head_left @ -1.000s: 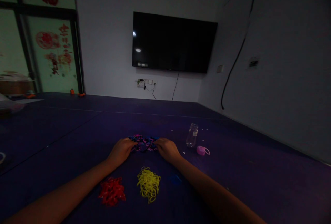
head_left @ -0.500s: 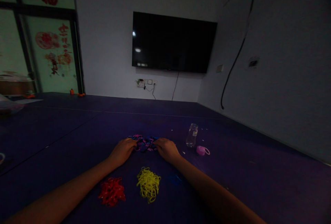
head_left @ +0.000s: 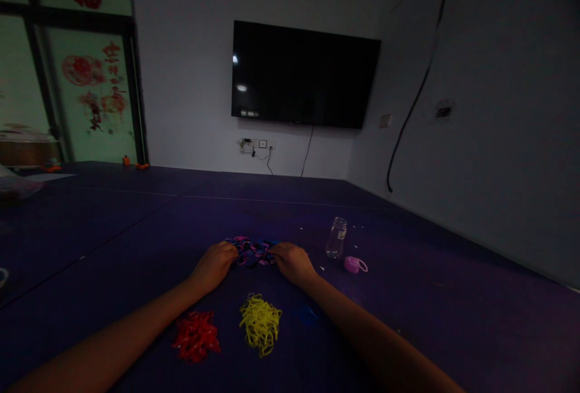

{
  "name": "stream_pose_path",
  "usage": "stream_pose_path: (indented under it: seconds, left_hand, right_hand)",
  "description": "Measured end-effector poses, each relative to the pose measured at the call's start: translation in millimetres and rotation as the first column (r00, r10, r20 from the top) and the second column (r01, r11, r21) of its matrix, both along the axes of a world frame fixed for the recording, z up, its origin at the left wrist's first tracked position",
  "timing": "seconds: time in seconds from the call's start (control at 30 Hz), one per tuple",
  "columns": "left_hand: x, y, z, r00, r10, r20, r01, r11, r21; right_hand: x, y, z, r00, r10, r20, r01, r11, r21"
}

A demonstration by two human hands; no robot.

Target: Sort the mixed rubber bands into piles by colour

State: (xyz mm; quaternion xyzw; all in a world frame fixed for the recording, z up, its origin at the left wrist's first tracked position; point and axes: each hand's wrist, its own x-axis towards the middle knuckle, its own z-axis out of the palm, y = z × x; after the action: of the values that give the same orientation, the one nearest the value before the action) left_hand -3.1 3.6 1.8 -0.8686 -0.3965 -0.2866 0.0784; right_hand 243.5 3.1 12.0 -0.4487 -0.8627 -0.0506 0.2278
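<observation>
A mixed pile of pink, blue and dark rubber bands (head_left: 252, 252) lies on the purple surface between my hands. My left hand (head_left: 219, 260) is at the pile's left edge with its fingers curled in on the bands. At the right edge, my right hand (head_left: 292, 260) has its fingers bent and pressed together on the bands; the fingertips are partly hidden. Closer to me are a heap of red rubber bands (head_left: 197, 336) by my left forearm and a heap of yellow rubber bands (head_left: 260, 323) in the middle. A few dim blue bands (head_left: 309, 314) lie beside my right forearm.
A clear bottle (head_left: 336, 239) stands uncapped to the right of my right hand. Its pink lid (head_left: 354, 264) with a loop lies next to it. Small white scraps (head_left: 322, 268) are scattered nearby. A television (head_left: 306, 75) hangs on the far wall.
My left hand has shifted very slightly left. My right hand and the heaps look the same.
</observation>
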Motion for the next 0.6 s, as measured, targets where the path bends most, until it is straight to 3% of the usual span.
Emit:
stream_pose_path:
  seconds: [0.33, 0.6]
  left_hand:
    - [-1.9, -0.9, -1.6, 0.995, -0.062, 0.080, 0.051, 0.991, 0.123]
    - [-3.8, 1.3, -4.1, 0.974, -0.052, 0.222, 0.042, 0.998, 0.052]
  right_hand:
    - [-0.4, -0.3, 1.9, 1.000, 0.005, 0.005, -0.005, 1.000, -0.009]
    - [-0.3, 3.5, -2.9, 1.000, -0.009, 0.013, 0.009, 1.000, 0.015]
